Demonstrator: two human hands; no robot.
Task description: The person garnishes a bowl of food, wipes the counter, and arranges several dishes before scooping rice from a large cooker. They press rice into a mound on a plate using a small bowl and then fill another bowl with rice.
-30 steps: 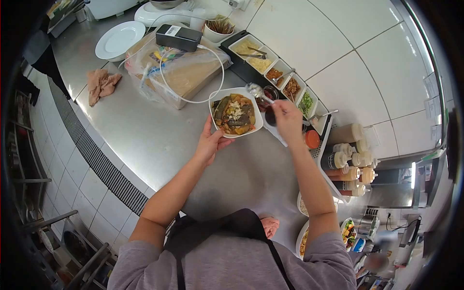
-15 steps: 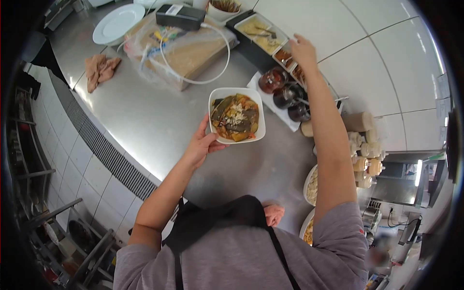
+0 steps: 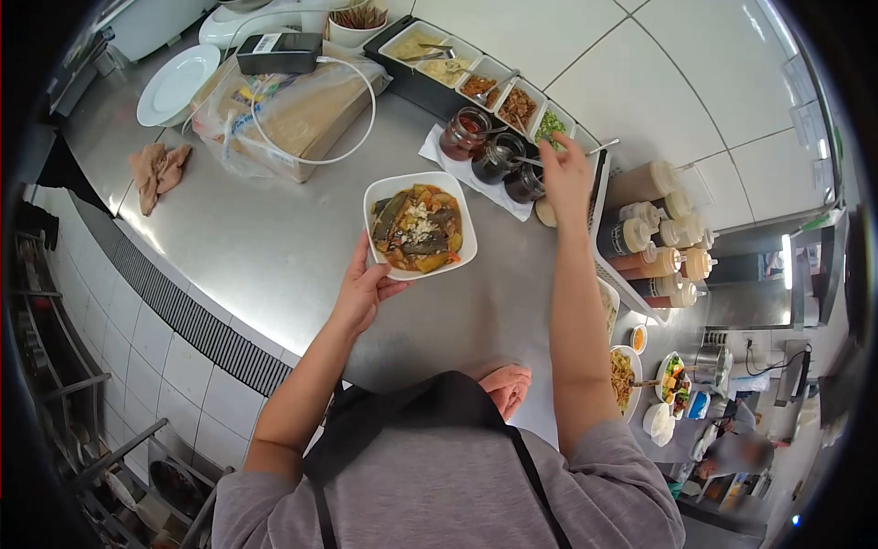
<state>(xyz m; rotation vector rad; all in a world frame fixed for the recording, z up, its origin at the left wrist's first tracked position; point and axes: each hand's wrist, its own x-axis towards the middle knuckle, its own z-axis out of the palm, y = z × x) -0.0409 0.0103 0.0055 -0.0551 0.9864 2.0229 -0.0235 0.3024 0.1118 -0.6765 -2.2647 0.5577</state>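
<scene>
My left hand (image 3: 363,291) grips the near left edge of a white square bowl (image 3: 374,249), with the thumb over the rim. A chunky vegetable stew (image 3: 422,229) with dark strips, yellowish pieces and pale crumbs on top fills this bowl. Over on the right, my right hand (image 3: 569,176) hovers by the chopped green onions (image 3: 551,124), fingers bent together at the near edge of their container. What lies between these fingertips is hidden. Dark-filled jars (image 3: 498,157) with spoons stand just left of it on a white cloth.
White containers of toppings (image 3: 518,108) line the wall. Squeeze bottles (image 3: 654,242) fill a rack on the right, with bowls of food (image 3: 675,384) beyond. On the steel counter (image 3: 274,238) lie a plastic-wrapped box (image 3: 320,123), black device (image 3: 279,53), white plate (image 3: 178,84) and cloth (image 3: 157,176).
My right hand has moved from the orange-brown topping, along the row toward me, to the green onions. The bowl remains in my left hand; the view has shifted right.
</scene>
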